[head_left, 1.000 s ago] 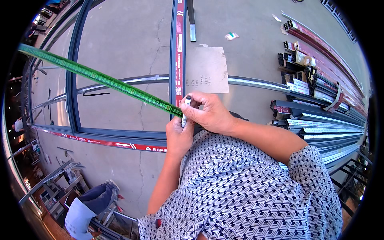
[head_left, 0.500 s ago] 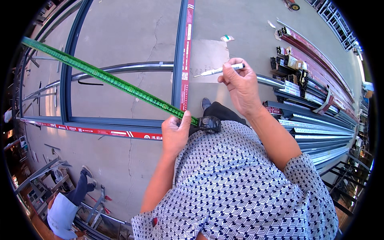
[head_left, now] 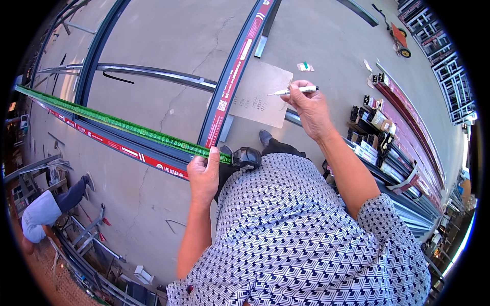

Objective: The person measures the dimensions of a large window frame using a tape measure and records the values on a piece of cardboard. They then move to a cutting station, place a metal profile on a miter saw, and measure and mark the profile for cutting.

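My left hand [head_left: 204, 176] is closed on the green blade of a tape measure [head_left: 127, 129], its thumb pressed on top close to the dark case [head_left: 247, 158]. The blade runs out to the far left, above and nearly along the near bar of a dark grey metal frame [head_left: 236, 69] faced with red film. Between the fingers of my right hand [head_left: 311, 109] is a white marker [head_left: 301, 90]. Its thin tip points left, over a cardboard sheet [head_left: 278, 104] with handwriting on the floor. The blade's far end is too small to make out.
Bundles of long metal profiles [head_left: 403, 168] lie to the right. A small orange cart [head_left: 399, 38] stands at the far right, near stacked metal frames [head_left: 449, 84]. At the lower left another person [head_left: 43, 214] bends beside metal racks. A loose bar [head_left: 360, 13] lies at the top.
The view has turned. The tape blade and my left hand sit further left, with the blade now closer to the near bar. My right hand still holds the marker, and more cardboard shows.
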Tool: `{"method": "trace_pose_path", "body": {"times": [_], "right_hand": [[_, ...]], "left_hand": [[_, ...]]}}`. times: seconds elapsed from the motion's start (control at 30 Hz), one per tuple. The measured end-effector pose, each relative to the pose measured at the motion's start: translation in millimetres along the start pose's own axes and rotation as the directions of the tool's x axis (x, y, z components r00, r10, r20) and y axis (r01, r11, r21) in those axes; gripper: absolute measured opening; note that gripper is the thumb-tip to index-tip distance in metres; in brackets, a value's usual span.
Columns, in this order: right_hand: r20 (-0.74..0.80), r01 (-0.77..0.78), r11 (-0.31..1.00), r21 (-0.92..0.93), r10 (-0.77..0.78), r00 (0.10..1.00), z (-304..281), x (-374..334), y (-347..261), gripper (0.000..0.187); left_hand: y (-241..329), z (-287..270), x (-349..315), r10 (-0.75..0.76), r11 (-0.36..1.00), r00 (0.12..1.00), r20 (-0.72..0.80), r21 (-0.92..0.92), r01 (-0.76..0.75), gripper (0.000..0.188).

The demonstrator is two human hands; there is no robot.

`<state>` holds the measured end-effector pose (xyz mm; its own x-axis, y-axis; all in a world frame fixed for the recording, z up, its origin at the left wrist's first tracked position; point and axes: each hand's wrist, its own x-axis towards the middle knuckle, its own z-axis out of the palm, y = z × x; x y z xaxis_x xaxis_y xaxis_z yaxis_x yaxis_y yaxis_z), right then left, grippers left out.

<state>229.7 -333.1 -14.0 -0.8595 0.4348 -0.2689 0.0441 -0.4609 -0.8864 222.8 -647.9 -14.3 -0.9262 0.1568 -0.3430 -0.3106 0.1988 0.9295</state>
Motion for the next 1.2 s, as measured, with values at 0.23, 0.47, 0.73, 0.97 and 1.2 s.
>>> {"method": "trace_pose_path", "body": {"times": [0.23,0.47,0.73,0.97,1.2], "right_hand": [[0.197,-0.037,0.941,-0.336,0.108,0.974,-22,18,21,0.026],[0.297,0.016,0.902,-0.431,0.126,0.947,-26,29,28,0.018],[0.353,0.057,0.847,-0.529,0.158,0.922,-21,27,26,0.016],[0.415,0.11,0.852,-0.511,0.133,0.9,-20,30,28,0.013],[0.451,0.144,0.846,-0.514,0.124,0.884,-23,34,32,0.013]], "left_hand": [[-5,48,-19,-0.03,0.999,0.993,-0.117,0.007,0.031,0.033],[-2,64,-41,-0.094,0.994,0.972,-0.217,-0.067,0.081,0.033],[-11,69,-45,-0.136,0.987,0.949,-0.286,-0.122,0.105,0.03],[-21,68,-46,-0.175,0.979,0.936,-0.306,-0.159,0.131,0.031],[-22,68,-46,-0.17,0.977,0.938,-0.302,-0.173,0.122,0.031]]}}
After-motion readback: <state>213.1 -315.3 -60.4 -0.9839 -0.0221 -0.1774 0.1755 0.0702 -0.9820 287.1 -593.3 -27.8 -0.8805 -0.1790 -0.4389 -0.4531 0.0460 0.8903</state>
